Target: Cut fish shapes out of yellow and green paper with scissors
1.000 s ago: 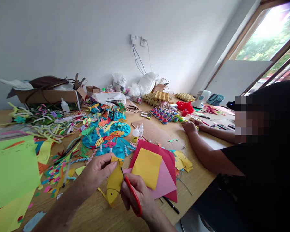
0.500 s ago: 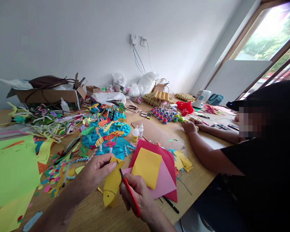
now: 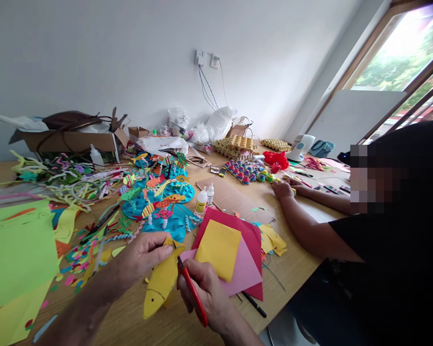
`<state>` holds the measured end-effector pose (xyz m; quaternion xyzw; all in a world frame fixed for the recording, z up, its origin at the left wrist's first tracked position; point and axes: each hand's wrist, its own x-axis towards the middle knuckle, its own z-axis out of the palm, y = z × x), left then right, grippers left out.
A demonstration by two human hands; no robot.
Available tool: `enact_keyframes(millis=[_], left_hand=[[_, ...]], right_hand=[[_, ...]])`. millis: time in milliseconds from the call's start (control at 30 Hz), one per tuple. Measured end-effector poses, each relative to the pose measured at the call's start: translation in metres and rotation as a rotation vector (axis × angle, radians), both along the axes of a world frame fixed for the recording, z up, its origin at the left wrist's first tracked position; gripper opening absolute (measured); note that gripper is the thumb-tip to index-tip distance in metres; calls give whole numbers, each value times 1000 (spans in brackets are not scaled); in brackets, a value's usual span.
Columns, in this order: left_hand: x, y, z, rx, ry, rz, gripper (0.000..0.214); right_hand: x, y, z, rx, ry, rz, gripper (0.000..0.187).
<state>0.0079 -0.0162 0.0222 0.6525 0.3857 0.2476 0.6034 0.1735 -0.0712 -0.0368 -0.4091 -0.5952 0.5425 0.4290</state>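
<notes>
My left hand (image 3: 144, 257) pinches the tail end of a yellow paper fish (image 3: 162, 281) between thumb and fingers. The fish hangs tilted, its head with a drawn dot eye and curved line pointing down and left. Red-handled scissors (image 3: 195, 298) are gripped in my right hand (image 3: 205, 286), their dark blades at the paper close to the tail. Just right of my hands, a yellow paper square (image 3: 219, 247) lies on pink (image 3: 243, 269) and red paper (image 3: 247, 230).
Two glue bottles (image 3: 202, 201) stand behind the paper stack. Finished paper fish on blue bases (image 3: 169, 223) crowd the middle left. Green sheets (image 3: 18, 264) lie at the left, beside scattered paper dots. A co-worker's arm (image 3: 303, 221) rests on the table at the right.
The fish has turned, its head swinging down and to the left. The scissor blades have moved slightly up and left at the tail. Both hands keep their holds.
</notes>
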Motion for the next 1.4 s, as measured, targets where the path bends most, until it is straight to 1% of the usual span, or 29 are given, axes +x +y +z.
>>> enact_keyframes(millis=[100,267,433,533,667,867,967,1100,1167,1233,1400], left_hand=[[0,0,-1,-40,-14,-6,26],[0,0,-2,-27,-18,10,27],[0,-1,0,-62,-38,0,28],[1,-1,-1,-42,-33,3,28],[0,-1,-1,0,-4,9,28],[0,-1,2,-43,5,-1,27],[-1,-1,1,-2,29,29,27],[-3,-1,-3,93,84,112,27],[-4,-1,-3,112,106,130,28],[-4,0,-2,100,123,111,30],[-3,1,3,30,146,-10,31]], right_hand=[[0,1,1,16,-13,-2,32],[0,1,4,25,-16,-4,35],[-2,0,2,0,7,8,26],[-3,0,2,2,15,7,24],[-3,0,1,9,13,-6,27],[-2,0,-2,28,-30,-14,33],[-1,-1,-2,33,-54,-14,38],[0,-1,-1,39,-58,-13,42],[0,-1,1,51,-66,-12,42],[0,-1,4,51,-79,-8,42],[0,-2,10,48,-97,-14,36]])
